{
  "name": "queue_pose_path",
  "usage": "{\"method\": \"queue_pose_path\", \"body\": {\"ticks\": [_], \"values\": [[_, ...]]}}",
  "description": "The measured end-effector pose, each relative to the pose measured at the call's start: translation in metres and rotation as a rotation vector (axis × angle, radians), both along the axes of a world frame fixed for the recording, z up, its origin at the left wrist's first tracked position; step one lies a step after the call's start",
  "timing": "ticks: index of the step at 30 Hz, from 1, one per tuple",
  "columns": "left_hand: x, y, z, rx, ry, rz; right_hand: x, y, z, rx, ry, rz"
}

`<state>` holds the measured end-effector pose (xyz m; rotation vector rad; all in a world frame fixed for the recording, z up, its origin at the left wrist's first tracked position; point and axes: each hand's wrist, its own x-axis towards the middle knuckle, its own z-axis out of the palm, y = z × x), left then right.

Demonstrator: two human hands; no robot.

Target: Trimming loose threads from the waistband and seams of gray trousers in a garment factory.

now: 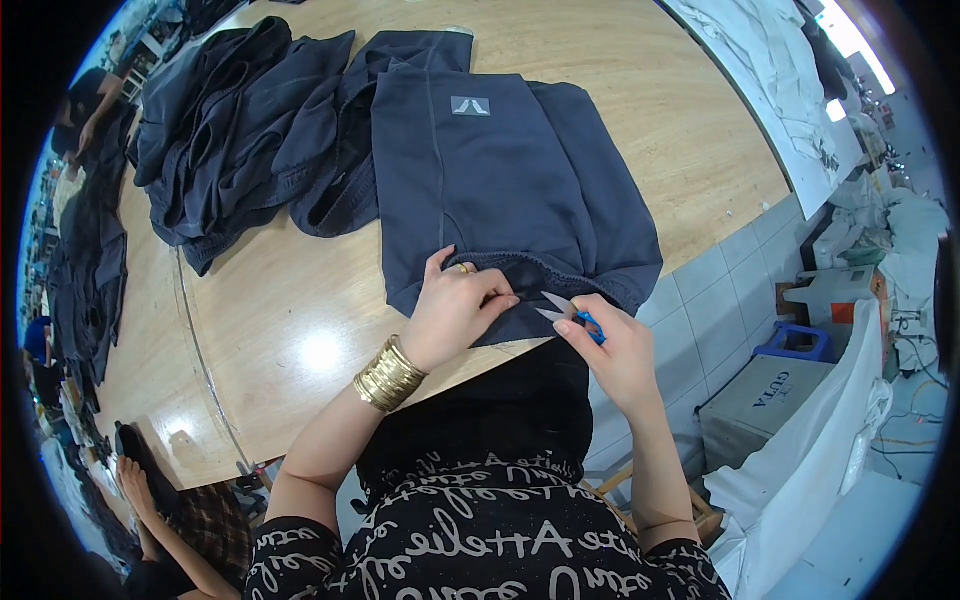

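A dark navy garment [500,170] with a small pale patch lies folded at the table's front edge, its gathered elastic edge toward me. My left hand [462,305], with a gold bangle on the wrist, pinches fabric just below that edge, thumb and forefinger pressed together. In my right hand [608,345] is a small pair of thread snips [588,322] with blue handles. Their two blades stand apart and point left at the fabric by my left fingertips. Whether a thread lies between the blades is too small to tell.
A heap of similar dark garments [240,130] covers the left part of the wooden table [300,320]. Another person's hand [135,485] is at lower left. Right of the table stand a grey box [760,400], a blue stool [795,342] and draped white cloth [800,490].
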<state>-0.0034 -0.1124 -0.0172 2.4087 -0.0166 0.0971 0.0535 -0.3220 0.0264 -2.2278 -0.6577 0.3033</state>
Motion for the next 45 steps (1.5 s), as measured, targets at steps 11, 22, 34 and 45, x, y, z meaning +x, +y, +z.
{"method": "queue_pose_path", "body": {"ticks": [11, 22, 34, 45], "values": [[0.013, 0.02, 0.015, -0.316, 0.257, -0.066, -0.001, 0.012, -0.03, -0.093, -0.406, 0.13], [0.013, 0.021, 0.011, -0.327, 0.221, -0.072, 0.0, 0.019, -0.031, -0.113, -0.371, 0.162], [0.007, 0.007, 0.012, -0.588, 0.101, 0.107, 0.002, 0.011, -0.017, -0.058, -0.217, 0.03], [-0.049, -0.064, 0.014, -0.215, 0.113, -0.719, 0.009, -0.002, 0.001, 0.34, 0.341, -0.144]]}}
